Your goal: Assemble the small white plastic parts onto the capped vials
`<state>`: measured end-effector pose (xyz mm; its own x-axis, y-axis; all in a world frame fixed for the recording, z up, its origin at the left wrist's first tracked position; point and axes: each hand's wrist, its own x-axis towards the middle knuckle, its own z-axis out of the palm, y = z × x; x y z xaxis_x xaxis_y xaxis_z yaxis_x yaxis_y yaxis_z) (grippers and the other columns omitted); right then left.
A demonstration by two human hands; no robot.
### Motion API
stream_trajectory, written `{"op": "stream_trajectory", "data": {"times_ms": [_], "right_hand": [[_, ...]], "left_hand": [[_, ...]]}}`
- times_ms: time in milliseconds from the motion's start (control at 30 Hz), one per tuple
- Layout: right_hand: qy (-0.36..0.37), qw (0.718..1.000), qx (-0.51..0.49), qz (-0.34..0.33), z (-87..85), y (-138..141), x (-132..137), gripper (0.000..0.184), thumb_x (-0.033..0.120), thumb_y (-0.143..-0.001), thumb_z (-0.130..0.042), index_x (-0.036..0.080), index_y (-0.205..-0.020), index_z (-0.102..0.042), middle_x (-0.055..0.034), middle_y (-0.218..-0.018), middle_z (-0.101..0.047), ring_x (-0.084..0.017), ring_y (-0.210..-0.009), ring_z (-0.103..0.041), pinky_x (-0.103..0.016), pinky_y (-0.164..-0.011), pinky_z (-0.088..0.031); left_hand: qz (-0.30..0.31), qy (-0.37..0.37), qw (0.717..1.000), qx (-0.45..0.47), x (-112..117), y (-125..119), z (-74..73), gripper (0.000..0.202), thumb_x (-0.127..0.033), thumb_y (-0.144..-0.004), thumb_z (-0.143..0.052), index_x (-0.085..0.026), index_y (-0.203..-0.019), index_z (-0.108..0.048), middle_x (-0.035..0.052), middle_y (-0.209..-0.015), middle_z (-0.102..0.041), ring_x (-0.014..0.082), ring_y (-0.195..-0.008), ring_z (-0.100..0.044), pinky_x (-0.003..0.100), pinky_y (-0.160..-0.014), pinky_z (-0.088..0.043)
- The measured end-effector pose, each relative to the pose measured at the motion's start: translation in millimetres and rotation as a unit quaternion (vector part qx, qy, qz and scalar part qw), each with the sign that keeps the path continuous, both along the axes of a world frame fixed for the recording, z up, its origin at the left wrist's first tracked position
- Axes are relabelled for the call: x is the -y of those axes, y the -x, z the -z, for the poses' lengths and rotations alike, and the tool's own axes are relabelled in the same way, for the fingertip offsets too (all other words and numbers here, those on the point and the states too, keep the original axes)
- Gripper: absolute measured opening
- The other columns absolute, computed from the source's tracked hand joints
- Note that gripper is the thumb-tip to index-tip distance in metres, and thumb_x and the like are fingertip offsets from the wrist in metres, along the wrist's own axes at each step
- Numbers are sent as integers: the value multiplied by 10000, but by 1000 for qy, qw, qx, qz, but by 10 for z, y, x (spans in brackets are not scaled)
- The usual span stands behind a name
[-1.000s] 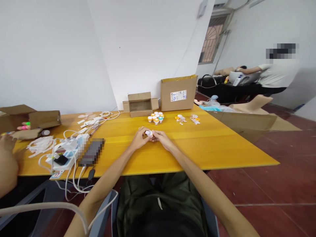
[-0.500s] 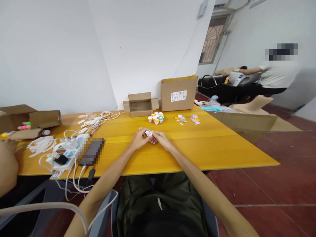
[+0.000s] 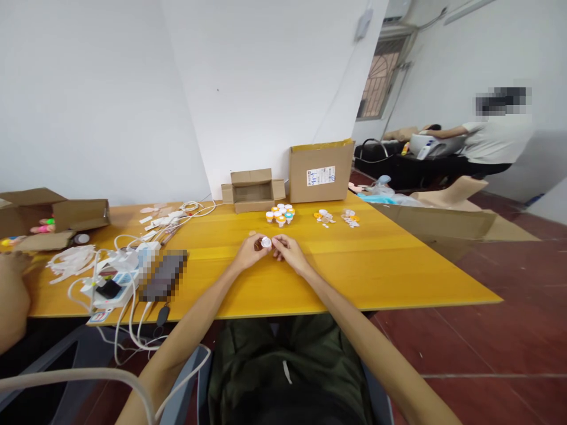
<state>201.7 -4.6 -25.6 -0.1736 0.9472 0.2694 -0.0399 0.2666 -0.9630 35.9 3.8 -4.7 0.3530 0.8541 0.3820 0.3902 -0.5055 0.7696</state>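
My left hand [image 3: 250, 252] grips a small round white plastic piece [image 3: 266, 242] between thumb and fingers, just above the table. Close beside it on the right, my right hand [image 3: 289, 252] has its thumb and forefinger pinched together; whatever is in that pinch is too small to make out. Beyond my hands stands a cluster of small white-topped plastic pieces [image 3: 280, 213] with orange and teal rings. To its right lie two small groups of loose parts, one with clear and orange pieces [image 3: 324, 216], the other with clear and white pieces [image 3: 351, 217].
An open small carton [image 3: 252, 206] and a larger cardboard box [image 3: 319, 183] stand at the back of the yellow table [image 3: 376, 265]. On the left are a power strip [image 3: 119, 283], cables and a dark pixelated device [image 3: 163, 276]. Another person's arm [image 3: 13, 295] rests at far left.
My right fingers have drawn slightly away from the white piece, leaving a small gap. The left hand still holds it, now showing its round face.
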Motion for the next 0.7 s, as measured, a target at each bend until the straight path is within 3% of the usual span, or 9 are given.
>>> {"op": "stream_trajectory", "data": {"times_ms": [200, 400, 700], "right_hand": [[-28, 999, 29, 24, 50, 0, -34, 258, 471, -795, -615, 217, -833, -638, -9, -710, -681, -157, -599, -630, -253, -495, -501], [-143, 982, 86, 93, 50, -5, -59, 156, 354, -817, -581, 221, -808, -661, -28, -835, -704, -189, -801, -657, -318, -737, -535], [-156, 978, 119, 69, 2, 9, 11, 214, 207, -798, -533, 233, -954, -677, -41, -971, -693, -176, -839, -628, -278, -692, -513]], "left_hand": [[23, 23, 999, -4, -14, 5, 36, 167, -317, -752, -673, -169, -817, -634, -22, -690, -599, 131, -642, -535, 249, -632, -452], [14, 19, 999, -29, -11, 4, 46, 142, -297, -739, -663, -170, -778, -614, -25, -698, -588, 131, -655, -527, 252, -651, -447], [18, 7, 999, -43, -25, 8, 72, 171, -283, -734, -633, -164, -855, -648, 2, -735, -633, 143, -672, -536, 253, -635, -445]]}}
